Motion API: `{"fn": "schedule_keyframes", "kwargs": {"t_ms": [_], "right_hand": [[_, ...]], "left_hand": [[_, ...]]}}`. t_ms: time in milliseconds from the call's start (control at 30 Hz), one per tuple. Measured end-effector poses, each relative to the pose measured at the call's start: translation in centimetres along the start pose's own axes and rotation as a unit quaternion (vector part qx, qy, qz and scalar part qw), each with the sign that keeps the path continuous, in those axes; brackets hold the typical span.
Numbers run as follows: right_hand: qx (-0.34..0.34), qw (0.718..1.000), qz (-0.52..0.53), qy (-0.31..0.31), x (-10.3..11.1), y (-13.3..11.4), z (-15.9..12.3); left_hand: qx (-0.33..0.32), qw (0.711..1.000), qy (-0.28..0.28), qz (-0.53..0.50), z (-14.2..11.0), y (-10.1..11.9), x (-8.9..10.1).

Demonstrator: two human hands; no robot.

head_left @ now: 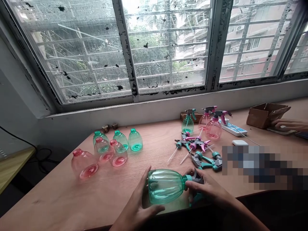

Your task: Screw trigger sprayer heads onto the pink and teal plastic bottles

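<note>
A clear green spray bottle (166,186) lies sideways in front of me, above the table's near edge. My left hand (141,202) cups its base, thumb below and fingers behind. My right hand (208,186) grips the grey and teal trigger sprayer (197,178) at the bottle's neck; part of the sprayer is hidden by the fingers. Just beyond lies a pile of loose trigger sprayers, teal ones (204,160) and pink ones (196,142), with white tubes. To the left stand open-necked bottles, several green (136,141) and several pink (85,165).
Bottles with sprayers fitted, one green (187,123) and two pink (213,130), stand at the back near a power strip (233,128). Another person's hand (286,124) is beside a cardboard box (260,117). A white case (240,143) lies nearby; a blurred patch covers the right.
</note>
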State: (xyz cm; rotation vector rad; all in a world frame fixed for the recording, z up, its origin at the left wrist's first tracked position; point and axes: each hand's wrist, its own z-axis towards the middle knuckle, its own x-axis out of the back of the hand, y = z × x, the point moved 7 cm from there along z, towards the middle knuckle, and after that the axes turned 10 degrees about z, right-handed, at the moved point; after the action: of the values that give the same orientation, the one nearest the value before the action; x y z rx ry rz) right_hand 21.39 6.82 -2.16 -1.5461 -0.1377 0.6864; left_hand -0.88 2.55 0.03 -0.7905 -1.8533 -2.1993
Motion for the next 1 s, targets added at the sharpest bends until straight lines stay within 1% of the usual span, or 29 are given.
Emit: {"fn": "schedule_keyframes", "kwargs": {"t_ms": [100,267,367,467,600,733,867,1000], "right_hand": [[-0.007,1.0,0.01,0.009,0.2,0.1,0.1],[0.0,1.0,0.0,0.017,0.2,-0.1,0.0],[-0.005,1.0,-0.008,0.02,0.3,-0.1,-0.1],[0.001,1.0,-0.018,0.026,0.4,-0.1,-0.1],[-0.002,0.999,0.0,0.032,0.5,0.1,0.0],[-0.006,1.0,0.019,0.022,0.4,0.3,0.1],[-0.01,1.0,0.022,0.016,0.4,0.4,0.1],[-0.013,1.0,0.023,0.009,0.3,0.5,0.0]], "left_hand": [[-0.008,1.0,-0.015,-0.007,0.1,0.0,-0.2],[-0.002,0.999,0.009,-0.032,0.2,0.4,0.0],[-0.002,0.998,0.013,-0.059,0.4,0.9,0.1],[-0.005,0.998,0.016,-0.057,0.5,1.2,0.2],[0.009,1.0,0.011,-0.02,0.2,0.8,0.2],[-0.017,1.0,-0.002,-0.021,-0.1,0.4,-0.2],[-0.037,0.999,-0.002,-0.006,0.0,0.2,-0.3],[-0.005,0.999,-0.006,-0.036,0.1,0.0,-0.2]]}}
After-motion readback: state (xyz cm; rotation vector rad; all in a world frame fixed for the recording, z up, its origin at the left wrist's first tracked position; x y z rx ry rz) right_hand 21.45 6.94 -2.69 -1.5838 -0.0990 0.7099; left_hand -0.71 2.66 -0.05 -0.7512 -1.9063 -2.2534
